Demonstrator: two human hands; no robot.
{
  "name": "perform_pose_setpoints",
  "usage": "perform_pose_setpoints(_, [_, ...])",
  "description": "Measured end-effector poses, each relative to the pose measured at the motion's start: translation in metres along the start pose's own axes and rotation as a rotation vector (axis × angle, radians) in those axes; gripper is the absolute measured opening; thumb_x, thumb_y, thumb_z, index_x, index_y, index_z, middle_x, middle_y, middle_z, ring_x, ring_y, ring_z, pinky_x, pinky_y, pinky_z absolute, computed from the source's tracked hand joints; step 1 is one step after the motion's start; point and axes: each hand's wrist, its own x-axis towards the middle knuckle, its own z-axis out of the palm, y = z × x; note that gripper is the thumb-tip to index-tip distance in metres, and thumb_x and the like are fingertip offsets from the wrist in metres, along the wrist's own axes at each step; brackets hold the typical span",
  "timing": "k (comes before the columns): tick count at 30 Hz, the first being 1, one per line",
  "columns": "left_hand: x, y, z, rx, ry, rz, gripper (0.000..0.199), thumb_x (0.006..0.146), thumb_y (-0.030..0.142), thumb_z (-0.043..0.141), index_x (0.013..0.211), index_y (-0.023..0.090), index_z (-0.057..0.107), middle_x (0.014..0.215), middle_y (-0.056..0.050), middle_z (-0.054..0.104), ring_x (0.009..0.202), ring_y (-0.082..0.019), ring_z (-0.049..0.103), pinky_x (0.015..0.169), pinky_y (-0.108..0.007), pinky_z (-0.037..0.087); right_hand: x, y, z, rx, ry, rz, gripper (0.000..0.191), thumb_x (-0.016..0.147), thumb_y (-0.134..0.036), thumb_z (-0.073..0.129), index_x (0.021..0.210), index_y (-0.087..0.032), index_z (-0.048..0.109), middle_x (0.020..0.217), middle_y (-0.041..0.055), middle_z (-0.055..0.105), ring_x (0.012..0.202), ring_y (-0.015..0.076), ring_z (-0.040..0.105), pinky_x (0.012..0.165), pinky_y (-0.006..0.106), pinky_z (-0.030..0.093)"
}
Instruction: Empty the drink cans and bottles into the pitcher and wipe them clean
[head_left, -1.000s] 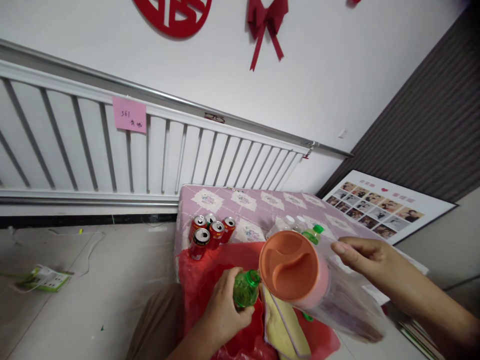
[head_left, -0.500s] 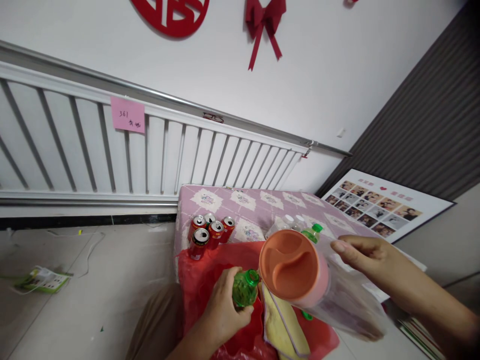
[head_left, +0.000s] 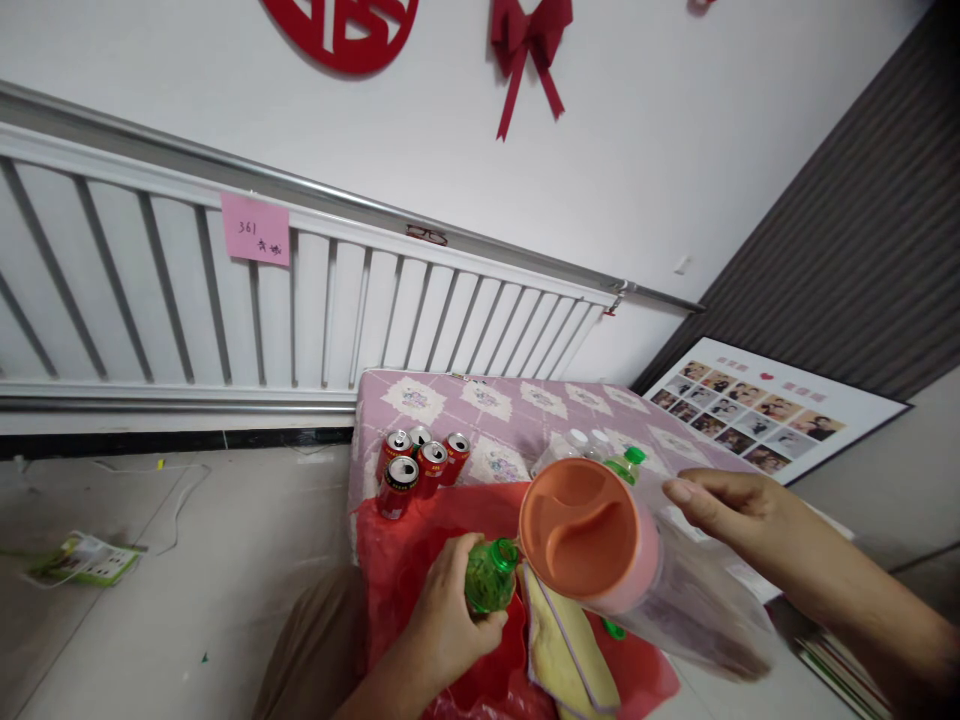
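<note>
Two hands show in the head view, one on each side of a clear jug (head_left: 667,590) with an orange lid (head_left: 579,528). Left of the jug, the left hand (head_left: 454,600) has its grip wrapped firmly around a green bottle (head_left: 489,578), whose uncapped mouth sits just beside the lid's rim; whether they touch, I cannot tell. Right of the jug, the right hand (head_left: 731,510) has its grip curled closed, holding the jug tilted with its lid toward the bottle; the handle is hard to make out. Below the jug lie a yellow cloth (head_left: 574,650) and red plastic sheeting (head_left: 386,545), over a patterned surface (head_left: 517,400). Five drink cans (head_left: 430,478) stand beyond the jug to its left, and a green-capped bottle (head_left: 624,466) is right behind it.
</note>
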Motion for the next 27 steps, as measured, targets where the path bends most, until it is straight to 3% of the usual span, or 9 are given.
perform_pose_setpoints(5, [0.0008, 0.0, 0.0002, 0.005, 0.005, 0.015, 0.077, 0.061, 0.011, 0.069, 0.133, 0.02, 0.041, 0.135, -0.014, 0.053, 0.127, -0.029, 0.051, 0.112, -0.048, 0.038, 0.0017, 0.0002, -0.0036, -0.033, -0.048, 0.029, 0.057, 0.061, -0.071, 0.071, 0.048, -0.022, 0.044, 0.051, -0.0043, 0.038, 0.051, 0.013, 0.033, 0.049, 0.029, 0.029])
perform_pose_setpoints(9, [0.0002, -0.0001, 0.0007, 0.01, 0.011, 0.009, 0.078, 0.06, 0.011, 0.069, 0.132, 0.02, 0.042, 0.136, -0.014, 0.053, 0.128, -0.029, 0.05, 0.112, -0.048, 0.038, 0.0022, 0.0026, -0.0018, -0.043, -0.019, -0.018, 0.057, 0.066, -0.075, 0.063, 0.047, -0.023, 0.047, 0.049, -0.0028, 0.041, 0.049, 0.0138, 0.035, 0.048, 0.029, 0.029])
perform_pose_setpoints(17, [-0.0004, 0.0029, -0.0013, 0.0, 0.007, 0.009, 0.076, 0.061, 0.012, 0.069, 0.132, 0.022, 0.042, 0.135, -0.012, 0.054, 0.126, -0.028, 0.051, 0.111, -0.046, 0.039, 0.0026, 0.0033, -0.0036, -0.041, -0.029, -0.019, 0.058, 0.064, -0.075, 0.067, 0.047, -0.023, 0.047, 0.049, -0.0018, 0.046, 0.05, 0.0149, 0.039, 0.048, 0.029, 0.031])
perform_pose_setpoints(27, [-0.0005, 0.0036, -0.0025, -0.007, 0.0, 0.002, 0.078, 0.061, 0.012, 0.069, 0.133, 0.019, 0.041, 0.136, -0.014, 0.053, 0.127, -0.03, 0.05, 0.112, -0.048, 0.038, 0.0011, -0.0027, -0.0026, -0.076, -0.02, -0.053, 0.058, 0.069, -0.076, 0.059, 0.047, -0.023, 0.045, 0.048, -0.002, 0.04, 0.048, 0.0142, 0.035, 0.046, 0.03, 0.028])
